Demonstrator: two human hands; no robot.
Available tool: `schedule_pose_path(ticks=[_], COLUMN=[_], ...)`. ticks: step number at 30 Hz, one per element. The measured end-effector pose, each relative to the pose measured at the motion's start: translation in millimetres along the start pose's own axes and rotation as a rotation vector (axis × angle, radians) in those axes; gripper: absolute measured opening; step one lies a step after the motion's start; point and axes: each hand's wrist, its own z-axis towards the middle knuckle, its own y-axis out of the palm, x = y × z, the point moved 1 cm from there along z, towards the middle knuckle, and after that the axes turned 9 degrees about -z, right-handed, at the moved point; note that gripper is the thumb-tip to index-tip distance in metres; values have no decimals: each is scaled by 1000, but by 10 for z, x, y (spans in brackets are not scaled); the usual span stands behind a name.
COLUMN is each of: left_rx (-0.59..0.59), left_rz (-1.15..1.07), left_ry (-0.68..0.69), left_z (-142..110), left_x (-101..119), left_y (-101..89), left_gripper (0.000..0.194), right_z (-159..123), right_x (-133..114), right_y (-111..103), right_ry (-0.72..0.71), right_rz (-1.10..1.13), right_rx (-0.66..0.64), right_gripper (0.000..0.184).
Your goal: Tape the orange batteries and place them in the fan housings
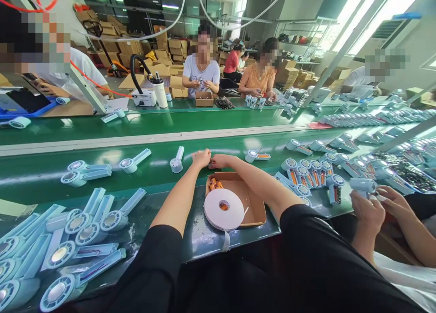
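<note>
My left hand [202, 158] and my right hand [220, 161] meet over the near edge of the green conveyor belt. Both have their fingers closed, and whatever they pinch is too small or hidden to make out. Just below my right hand sits an open cardboard box [257, 209]. Orange cylindrical cells [214, 184] lie in its far left corner. A roll of white tape [218, 211] rests across the box's front left, its loose end hanging down. Left of my hands, a light-blue handheld fan housing [176, 163] stands on the belt; another housing [252, 156] with an orange cell lies to the right.
Several fan housings [88, 231] crowd the bench at left, and more [313, 172] lie at right. A co-worker's hands [369, 208] hold a housing close on my right. Across the green belt [153, 138], other people sit at work. A white air hose [177, 17] hangs overhead.
</note>
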Motion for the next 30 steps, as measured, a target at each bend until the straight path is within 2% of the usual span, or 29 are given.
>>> schedule_pose_path(ticks=[5,8,13,16,18,21,23,25,26,28,30], left_rx=[10,5,-10,-6,11,-14,-144,-376,-418,-421,-346], left_rz=[25,19,5,6,13,18,8,4,16,37,20], left_ry=[-2,3,-4,5,42,190,351,611,701,779,712], left_z=[-54,-78,-93,-107,-207,-640,-1105,-1612,-1837,-2173,-2352], left_x=[104,138,212,341,458,551,491,367,297,170,58], left_y=[-27,-8,7,-93,-209,-346,-347,-282,-247,-188,-150], left_gripper=[42,41,39,40,43,53,66,77,80,77,69], right_z=[-181,-241,-169,-138,-217,-563,-916,-1304,-1491,-1818,-2062], right_x=[259,353,304,239,218,192,138,51,2,-89,-166], right_y=[41,133,187,87,-11,-82,-12,144,239,434,603], right_ry=[70,118,168,202,229,253,235,177,143,98,99], right_rz=[173,234,284,303,327,384,433,550,636,830,989], right_rx=[106,105,46,45,86,233,346,481,556,708,808], right_gripper=[37,32,30,29,29,29,33,38,41,44,45])
